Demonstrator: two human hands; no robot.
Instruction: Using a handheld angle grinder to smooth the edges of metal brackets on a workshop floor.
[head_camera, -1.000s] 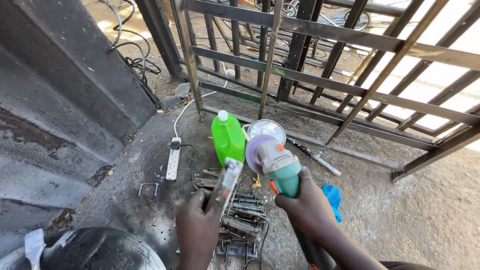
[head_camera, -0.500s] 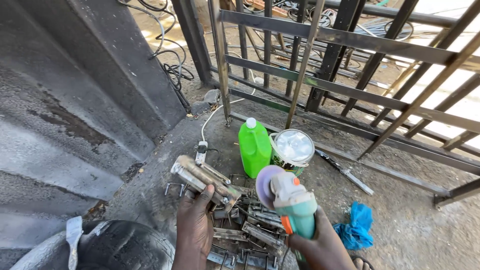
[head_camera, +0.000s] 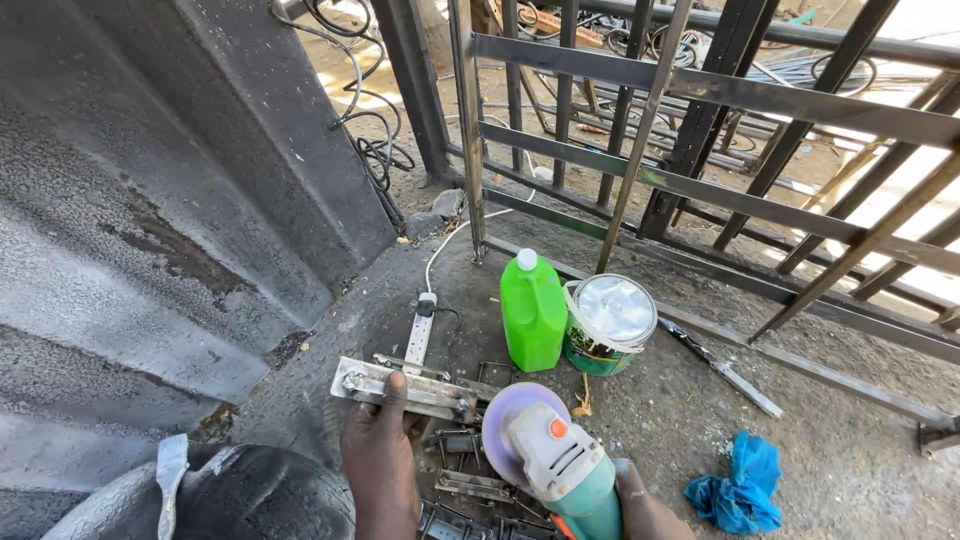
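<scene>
Your left hand (head_camera: 380, 465) grips a metal bracket (head_camera: 405, 388). Your right hand (head_camera: 640, 510) clasps the green angle grinder (head_camera: 555, 465), beside a green bottle (head_camera: 533, 312).

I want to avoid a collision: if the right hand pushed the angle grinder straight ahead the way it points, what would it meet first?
Probably the flat metal latch piece in the left hand; the grinder disc faces it, held by the right hand. Depth is unclear.

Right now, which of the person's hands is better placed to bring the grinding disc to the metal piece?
Probably the right hand: it grips the teal angle grinder, whose disc sits just beside the metal bracket. The left hand is busy holding that bracket.
</scene>
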